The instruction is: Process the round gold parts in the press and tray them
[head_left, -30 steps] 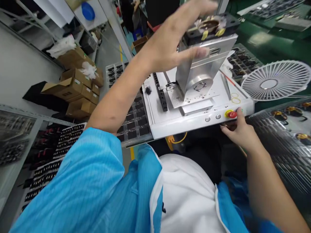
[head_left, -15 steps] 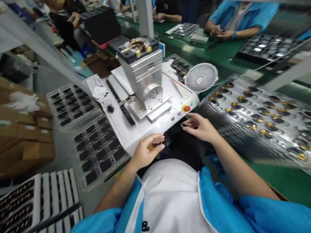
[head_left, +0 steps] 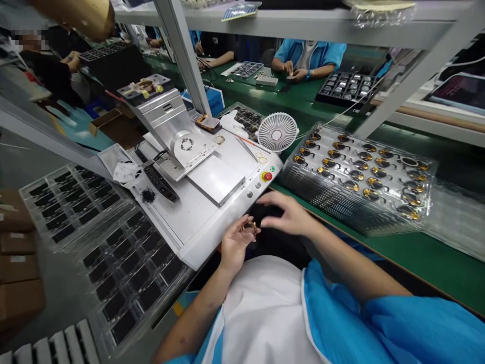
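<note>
My left hand (head_left: 234, 245), palm turned up, has its fingers closed around a copper-coloured ring (head_left: 243, 227), a small round frame that looks like a watch case. Just to the right of it is my right hand (head_left: 287, 215), its thumb and fingers apart and nothing visible between them. Both hands are at the front edge of a white machine (head_left: 212, 230), which carries a silver metal fixture (head_left: 166, 119). A red stop button (head_left: 268, 176) and round push buttons are on the machine's front corner, above my right hand.
At right, stacked clear trays (head_left: 341, 199) carry round black parts with gold edges and dark tails. Other clear trays (head_left: 146, 296) with dark square parts lie at left. A white fan (head_left: 277, 132) stands behind the machine. A metal post (head_left: 185, 60) and shelf (head_left: 303, 23) frame the bench; co-workers sit beyond.
The view has swung right. My hands have come closer together. The small part at my right fingertips is no longer there; the copper-coloured ring now shows plainly in my left hand.
</note>
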Demonstrator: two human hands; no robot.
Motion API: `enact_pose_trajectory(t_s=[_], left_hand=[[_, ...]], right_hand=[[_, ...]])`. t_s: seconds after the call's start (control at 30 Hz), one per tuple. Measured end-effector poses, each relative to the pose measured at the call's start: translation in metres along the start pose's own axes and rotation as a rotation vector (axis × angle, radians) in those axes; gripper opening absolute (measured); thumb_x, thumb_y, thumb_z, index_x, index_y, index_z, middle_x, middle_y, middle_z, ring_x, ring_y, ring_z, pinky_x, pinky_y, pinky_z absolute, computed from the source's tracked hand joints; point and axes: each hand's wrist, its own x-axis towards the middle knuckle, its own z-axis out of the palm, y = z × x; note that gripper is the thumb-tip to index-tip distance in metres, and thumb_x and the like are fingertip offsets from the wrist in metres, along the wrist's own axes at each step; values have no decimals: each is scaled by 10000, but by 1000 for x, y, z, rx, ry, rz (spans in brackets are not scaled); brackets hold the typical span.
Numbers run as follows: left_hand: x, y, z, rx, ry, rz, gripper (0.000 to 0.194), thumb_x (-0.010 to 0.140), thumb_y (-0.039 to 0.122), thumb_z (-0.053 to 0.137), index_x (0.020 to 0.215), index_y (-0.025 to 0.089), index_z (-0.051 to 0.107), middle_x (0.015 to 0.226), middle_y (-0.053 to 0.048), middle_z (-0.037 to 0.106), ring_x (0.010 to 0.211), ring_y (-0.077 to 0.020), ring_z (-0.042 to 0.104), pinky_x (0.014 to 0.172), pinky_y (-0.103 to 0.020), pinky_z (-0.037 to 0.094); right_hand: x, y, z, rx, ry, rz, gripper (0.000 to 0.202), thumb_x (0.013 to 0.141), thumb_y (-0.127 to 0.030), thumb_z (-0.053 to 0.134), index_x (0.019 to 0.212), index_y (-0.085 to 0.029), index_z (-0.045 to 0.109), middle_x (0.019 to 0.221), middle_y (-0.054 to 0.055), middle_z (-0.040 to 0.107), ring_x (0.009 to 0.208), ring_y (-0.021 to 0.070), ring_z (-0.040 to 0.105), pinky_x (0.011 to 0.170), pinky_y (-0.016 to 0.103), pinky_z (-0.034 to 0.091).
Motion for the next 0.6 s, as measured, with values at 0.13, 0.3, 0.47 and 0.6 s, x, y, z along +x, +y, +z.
enact_pose_trajectory(t_s=[0.13, 0.3, 0.47, 0.6], left_hand=[[-7, 0, -11, 96, 7, 14, 532, 733, 442, 931, 1202, 242, 781, 1155, -118, 776, 830, -209, 787, 626, -259, 586], [-16, -2, -17, 140, 1, 23, 500, 704, 387, 957, 1143, 212, 793, 1107, -122, 813, 1028, -254, 788, 917, -372, 629], [-19, -1, -16, 157, 22, 12, 469, 702, 350, 958, 1102, 184, 779, 1086, -127, 821, 1052, -255, 785, 953, -391, 624], [-20, 2, -13, 147, 15, -13, 464, 717, 328, 950, 1106, 173, 750, 1081, -112, 812, 1063, -260, 783, 970, -407, 616]], right_hand=[[44, 22, -75, -498, 361, 436, 275, 897, -406, 684, 1008, -172, 778, 927, 112, 739, 865, 283, 684, 843, 437, 554], [75, 47, -118, -740, 293, 814, 287, 793, -373, 779, 992, -167, 780, 952, 121, 752, 969, 334, 696, 889, 444, 540], [80, 54, -112, -724, 273, 808, 176, 755, -329, 802, 850, -195, 738, 874, 100, 727, 928, 315, 685, 891, 445, 541], [85, 62, -116, -692, 292, 794, 196, 678, -255, 840, 751, -201, 666, 771, 73, 670, 873, 306, 665, 882, 472, 544]])
